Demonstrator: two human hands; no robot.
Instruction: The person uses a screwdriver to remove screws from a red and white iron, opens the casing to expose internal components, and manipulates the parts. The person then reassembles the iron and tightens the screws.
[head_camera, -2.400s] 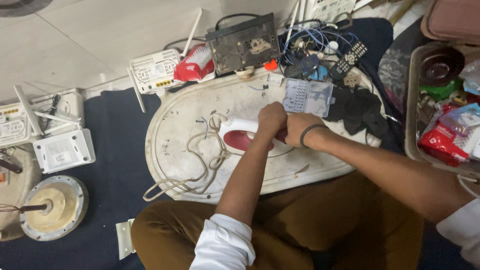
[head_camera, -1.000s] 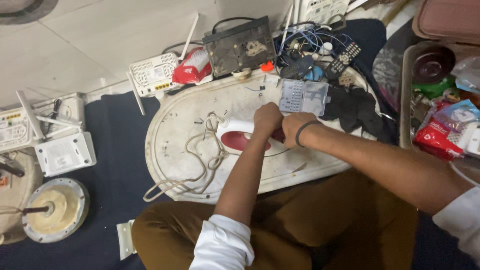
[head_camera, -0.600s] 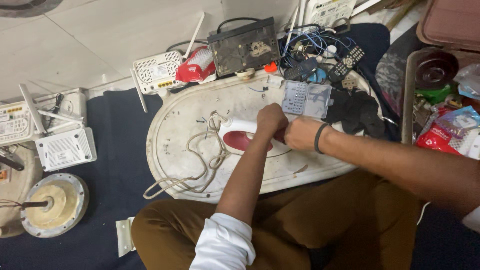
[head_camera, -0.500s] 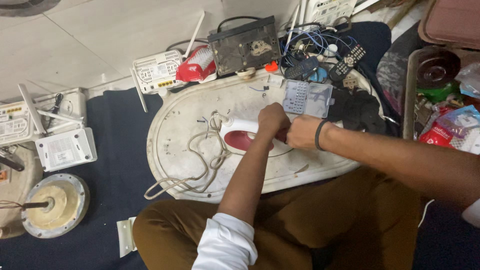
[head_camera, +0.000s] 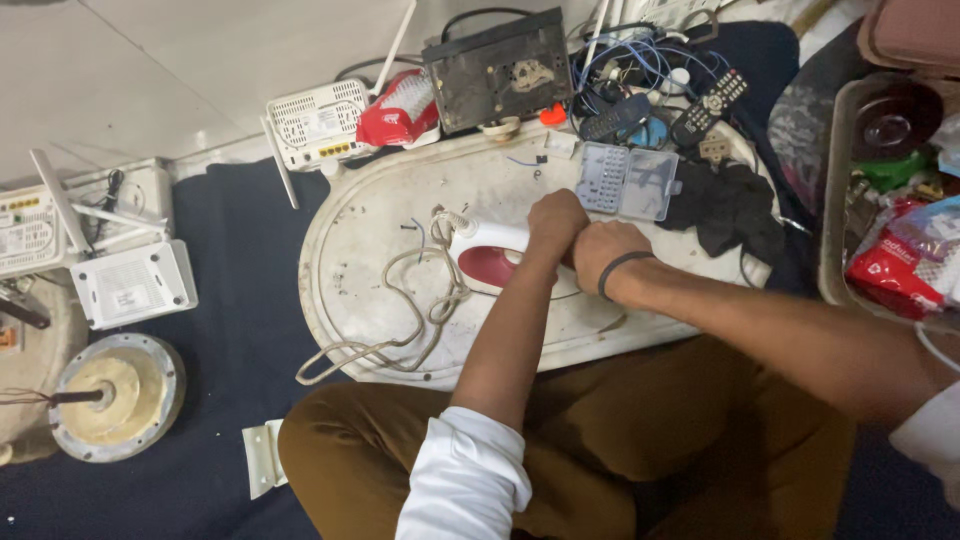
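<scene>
At the far left, white plastic router boxes (head_camera: 130, 290) with stiff antennas lie on the dark blue floor mat (head_camera: 225, 330), and below them sits a round, dull metal motor housing (head_camera: 115, 395) with a cream centre. The scuffed, off-white oval surface (head_camera: 380, 220) carries a braided grey-white cord (head_camera: 400, 310), looped loosely and running to the white and maroon plastic clothes iron (head_camera: 490, 260) near the middle of the oval. The left hand (head_camera: 555, 222) is curled into a closed grip on the iron's body. Just beside it, touching, the right hand (head_camera: 605, 252), with a black band at the wrist, is also fisted at the iron; what its fingers enclose cannot be told. Behind the hands lies a translucent grey rectangular plastic compartment case (head_camera: 628, 180), and beyond it a dusty black metal box (head_camera: 498, 70) and a red and white plastic casing (head_camera: 400, 110). Rightward sit dark remote controls (head_camera: 710, 100), crumpled black cloth (head_camera: 730, 205), and a glossy red packet (head_camera: 890, 275) in a grey tray (head_camera: 832, 200).
</scene>
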